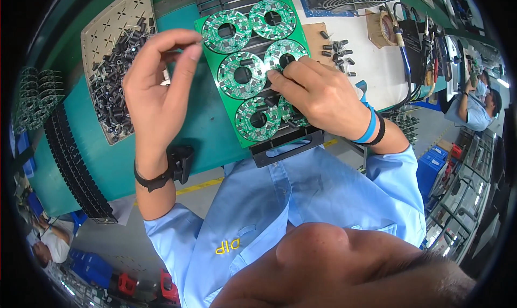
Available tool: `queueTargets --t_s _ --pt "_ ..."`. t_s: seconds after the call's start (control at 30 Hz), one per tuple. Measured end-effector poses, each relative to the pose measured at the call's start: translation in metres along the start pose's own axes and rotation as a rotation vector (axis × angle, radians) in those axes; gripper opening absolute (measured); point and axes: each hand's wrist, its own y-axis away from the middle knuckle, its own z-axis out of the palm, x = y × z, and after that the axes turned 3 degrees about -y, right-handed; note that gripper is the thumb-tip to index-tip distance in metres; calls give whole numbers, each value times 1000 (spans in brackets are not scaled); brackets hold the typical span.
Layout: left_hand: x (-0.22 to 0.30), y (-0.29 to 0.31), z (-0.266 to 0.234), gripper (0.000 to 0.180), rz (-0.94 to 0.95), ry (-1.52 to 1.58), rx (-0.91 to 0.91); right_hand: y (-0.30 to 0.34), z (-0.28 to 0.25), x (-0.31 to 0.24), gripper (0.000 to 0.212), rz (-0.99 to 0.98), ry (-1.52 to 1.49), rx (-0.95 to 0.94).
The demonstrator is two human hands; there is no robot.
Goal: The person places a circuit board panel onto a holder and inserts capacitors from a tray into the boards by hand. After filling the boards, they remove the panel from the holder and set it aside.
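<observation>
The green panel (233, 103) is on the bench in front of me, with its near end by my tummy. It has six round boards in it, two in each row. A little black part lies on the middle left board (229, 74). More black parts lie around the near left board (246, 120) and the near right board (285, 110). I can't spot one on the far left board (212, 33) or the far right board (261, 18), so I think the job is only partly done, with those two left.

My right hand (318, 92) is bent down over the middle right board (274, 50). Its fingers are close together, but I can't tell if they pinch a part, or if that board is done. My left hand (159, 87) is by the panel's far left edge, finger and thumb a bit apart, with nothing that I can see in it.

A big heap of black parts (121, 65) is in the pale tray (102, 30) on my left. A few loose parts (339, 48) lie to the right, so there are plenty left.
</observation>
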Motion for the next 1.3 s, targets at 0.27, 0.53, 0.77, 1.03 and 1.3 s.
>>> queueTargets --t_s 0.27,0.53,0.77,1.03,1.3 --pt "4 4 12 15 -60 96 -208 3 8 6 36 -20 -34 61" --pt "4 1 24 15 142 -231 -252 19 -11 10 33 119 -174 295" --pt "2 -8 21 18 256 -292 -285 56 -26 45 29 317 -114 335" --pt "7 -27 26 19 193 -331 -391 63 -4 45 26 222 -69 189" --pt "0 -26 29 18 287 -370 -425 61 1 51 22 116 21 96"
